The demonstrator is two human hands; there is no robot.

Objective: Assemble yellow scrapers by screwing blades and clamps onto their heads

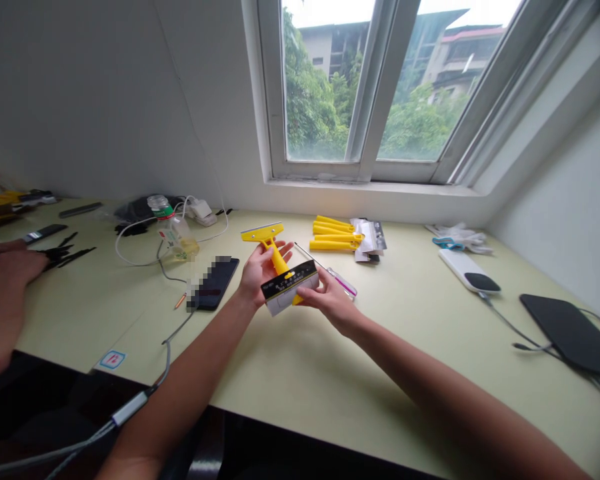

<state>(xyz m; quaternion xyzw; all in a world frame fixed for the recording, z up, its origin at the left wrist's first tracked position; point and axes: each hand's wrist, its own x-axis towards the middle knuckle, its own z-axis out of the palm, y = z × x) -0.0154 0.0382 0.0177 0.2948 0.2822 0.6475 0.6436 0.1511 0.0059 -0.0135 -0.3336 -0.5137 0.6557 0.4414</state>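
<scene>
Above the table, in the middle of the head view, a yellow scraper (279, 260) with a wide metal-edged head points away from me. My left hand (253, 279) is closed around its handle just below the head. A black and white cardboard header card (289, 288) lies across the lower handle. My right hand (329, 295) pinches the card and the handle end, thumb on top. Behind my right hand, partly hidden, a screwdriver (349, 285) with a clear and magenta handle rests on the table.
Several yellow scraper handles (334, 235) with cards lie near the window. To the left are a black phone (220, 285), a bottle (177, 237) and cables. A white power bank (469, 272), gloves (460, 237) and a black tablet-like slab (573, 333) lie right. A co-worker's hands (17, 263) are far left.
</scene>
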